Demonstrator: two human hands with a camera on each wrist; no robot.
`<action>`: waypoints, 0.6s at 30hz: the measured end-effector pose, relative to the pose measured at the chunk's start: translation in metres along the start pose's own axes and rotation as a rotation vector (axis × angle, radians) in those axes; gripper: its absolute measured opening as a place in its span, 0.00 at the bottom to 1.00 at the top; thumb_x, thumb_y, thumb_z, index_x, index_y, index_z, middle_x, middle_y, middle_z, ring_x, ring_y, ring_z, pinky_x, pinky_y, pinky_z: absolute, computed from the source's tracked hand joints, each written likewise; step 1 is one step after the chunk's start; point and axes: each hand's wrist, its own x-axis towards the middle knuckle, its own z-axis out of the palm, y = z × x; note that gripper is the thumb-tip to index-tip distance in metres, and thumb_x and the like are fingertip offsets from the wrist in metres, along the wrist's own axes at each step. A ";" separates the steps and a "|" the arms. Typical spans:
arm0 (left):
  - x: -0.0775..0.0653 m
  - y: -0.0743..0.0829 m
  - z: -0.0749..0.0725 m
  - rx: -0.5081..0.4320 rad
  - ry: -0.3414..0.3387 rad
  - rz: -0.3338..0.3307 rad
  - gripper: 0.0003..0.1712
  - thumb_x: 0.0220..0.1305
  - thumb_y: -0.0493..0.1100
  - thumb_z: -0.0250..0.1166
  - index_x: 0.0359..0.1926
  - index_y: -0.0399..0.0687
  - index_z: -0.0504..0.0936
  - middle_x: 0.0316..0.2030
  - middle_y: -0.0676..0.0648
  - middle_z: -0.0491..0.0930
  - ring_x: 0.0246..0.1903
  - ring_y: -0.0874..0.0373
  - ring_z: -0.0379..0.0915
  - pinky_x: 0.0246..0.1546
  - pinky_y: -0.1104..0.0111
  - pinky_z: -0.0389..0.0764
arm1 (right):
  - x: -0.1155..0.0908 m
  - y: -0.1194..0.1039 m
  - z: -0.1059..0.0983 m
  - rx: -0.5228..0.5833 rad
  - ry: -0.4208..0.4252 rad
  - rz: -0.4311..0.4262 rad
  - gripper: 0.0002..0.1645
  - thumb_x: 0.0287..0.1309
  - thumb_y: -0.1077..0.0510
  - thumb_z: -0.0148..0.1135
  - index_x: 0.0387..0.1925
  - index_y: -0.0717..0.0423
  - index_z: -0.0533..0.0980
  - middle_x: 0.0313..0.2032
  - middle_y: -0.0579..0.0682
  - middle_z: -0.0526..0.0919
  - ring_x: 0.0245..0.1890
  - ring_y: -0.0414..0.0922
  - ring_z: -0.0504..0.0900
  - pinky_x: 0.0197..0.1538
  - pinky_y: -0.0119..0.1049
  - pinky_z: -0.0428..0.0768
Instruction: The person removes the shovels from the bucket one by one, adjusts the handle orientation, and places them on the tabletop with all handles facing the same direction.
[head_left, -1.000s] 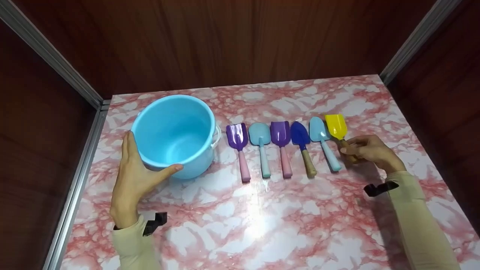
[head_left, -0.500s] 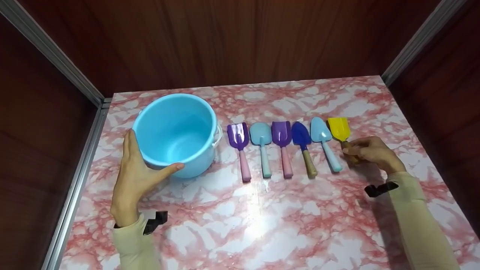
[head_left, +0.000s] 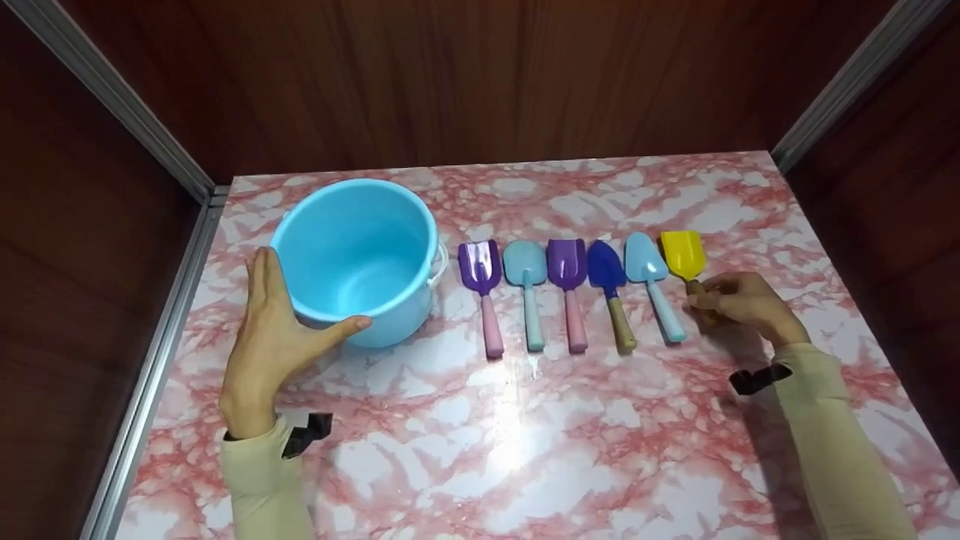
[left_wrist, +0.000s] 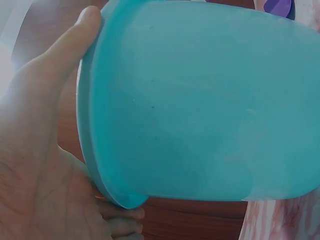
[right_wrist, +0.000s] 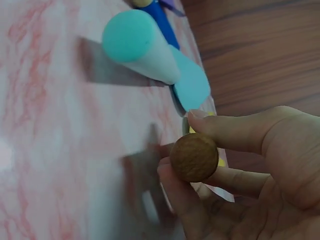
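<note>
My left hand [head_left: 266,349] rests against the rim of a light blue bucket [head_left: 390,326], thumb along the near side and straight fingers along the left. In the left wrist view the bucket wall [left_wrist: 200,100] fills most of the picture. At the right end of a row of hand trowels, my right hand [head_left: 754,304] pinches the wooden handle of a yellow trowel [head_left: 682,255] between thumb and fingers. The right wrist view shows the round brown handle end [right_wrist: 194,157] in that pinch. Just left of the yellow trowel lies a light blue one [head_left: 646,259].
Between bucket and right hand lie a dark blue trowel [head_left: 606,264], a purple trowel [head_left: 566,262], a pale blue trowel [head_left: 525,262] and another purple trowel [head_left: 480,266]. All sit on a red-and-white marbled table [head_left: 585,450]. Wooden panels [head_left: 480,82] surround it.
The yellow trowel has shifted slightly right in my right hand, away from the light blue trowel beside it. My left hand keeps its place at the bucket. The head view has shifted slightly.
</note>
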 end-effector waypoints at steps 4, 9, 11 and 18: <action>0.005 0.002 -0.004 0.086 -0.033 -0.002 0.89 0.45 0.80 0.78 0.87 0.48 0.30 0.86 0.39 0.28 0.85 0.34 0.25 0.72 0.24 0.57 | 0.001 0.002 0.003 -0.032 0.002 0.017 0.42 0.70 0.40 0.70 0.69 0.67 0.70 0.57 0.63 0.78 0.43 0.50 0.82 0.47 0.35 0.84; 0.008 0.002 -0.008 0.162 -0.066 -0.005 0.88 0.45 0.83 0.75 0.87 0.45 0.34 0.86 0.38 0.26 0.84 0.32 0.23 0.69 0.22 0.57 | -0.001 0.003 0.005 -0.077 -0.005 0.018 0.42 0.71 0.40 0.68 0.69 0.67 0.69 0.58 0.65 0.76 0.45 0.52 0.81 0.53 0.40 0.80; 0.010 0.002 -0.010 0.181 -0.067 0.003 0.85 0.48 0.83 0.73 0.87 0.44 0.35 0.86 0.39 0.26 0.84 0.33 0.22 0.70 0.22 0.56 | -0.002 0.000 0.005 -0.094 -0.004 0.002 0.42 0.72 0.40 0.67 0.69 0.68 0.69 0.59 0.66 0.76 0.46 0.53 0.81 0.57 0.45 0.80; 0.030 0.016 -0.015 0.201 -0.006 0.074 0.68 0.63 0.81 0.63 0.87 0.47 0.46 0.87 0.39 0.37 0.85 0.37 0.22 0.77 0.26 0.46 | -0.003 -0.023 -0.003 -0.140 0.041 -0.063 0.44 0.75 0.39 0.63 0.74 0.68 0.66 0.66 0.71 0.71 0.59 0.64 0.74 0.70 0.68 0.71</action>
